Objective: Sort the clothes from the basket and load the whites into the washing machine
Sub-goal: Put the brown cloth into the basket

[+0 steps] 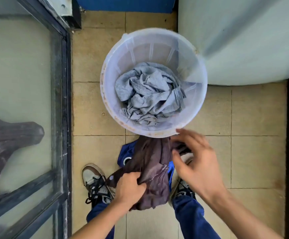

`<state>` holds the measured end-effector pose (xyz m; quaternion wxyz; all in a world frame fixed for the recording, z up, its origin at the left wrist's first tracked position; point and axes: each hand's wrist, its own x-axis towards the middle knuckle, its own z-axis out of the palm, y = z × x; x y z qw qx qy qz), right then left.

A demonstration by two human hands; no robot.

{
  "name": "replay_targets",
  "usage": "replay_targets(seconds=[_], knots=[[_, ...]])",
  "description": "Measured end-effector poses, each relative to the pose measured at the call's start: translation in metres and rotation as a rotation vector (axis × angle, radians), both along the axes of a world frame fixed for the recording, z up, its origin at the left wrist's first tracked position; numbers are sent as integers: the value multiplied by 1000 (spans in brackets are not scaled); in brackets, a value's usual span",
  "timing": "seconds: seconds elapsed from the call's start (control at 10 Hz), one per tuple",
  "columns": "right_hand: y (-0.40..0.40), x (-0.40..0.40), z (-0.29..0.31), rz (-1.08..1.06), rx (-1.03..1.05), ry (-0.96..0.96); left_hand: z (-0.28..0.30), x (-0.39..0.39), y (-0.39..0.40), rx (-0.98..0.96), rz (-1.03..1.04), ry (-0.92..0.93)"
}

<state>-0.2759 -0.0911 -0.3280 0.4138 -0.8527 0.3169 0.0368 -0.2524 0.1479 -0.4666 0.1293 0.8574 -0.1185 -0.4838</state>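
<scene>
A round white plastic basket (199,94) stands on the tiled floor with a crumpled light grey garment (148,94) inside. Just in front of it, between my feet, hangs a dark brown garment (150,161), over a blue garment (125,150) lying on the floor. My left hand (131,188) grips the brown garment at its lower left. My right hand (195,161) is blurred, fingers spread and loosely curved, hovering at the garment's right edge and holding nothing that I can see.
A dark-framed glass door (61,100) runs along the left. A pale rounded white body (252,40) stands at the upper right beside the basket. My two sneakers (95,181) stand on the tan floor tiles (254,152). A blue panel (126,4) lies at the top.
</scene>
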Motion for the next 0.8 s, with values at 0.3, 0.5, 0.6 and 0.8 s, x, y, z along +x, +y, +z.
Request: replay_targets(seconds=[0.3,0.5,0.6,0.8], knots=[[3,-57,122,730,22,911,240,72,-35,-200,342,158],[2,-19,274,418,427,676,486,131,-97,-489,165,358],[6,-20,349,185,755,276,600,150,-110,-615,279,587],[27,8,507,-62,682,-41,769,197,-147,-864,559,509]])
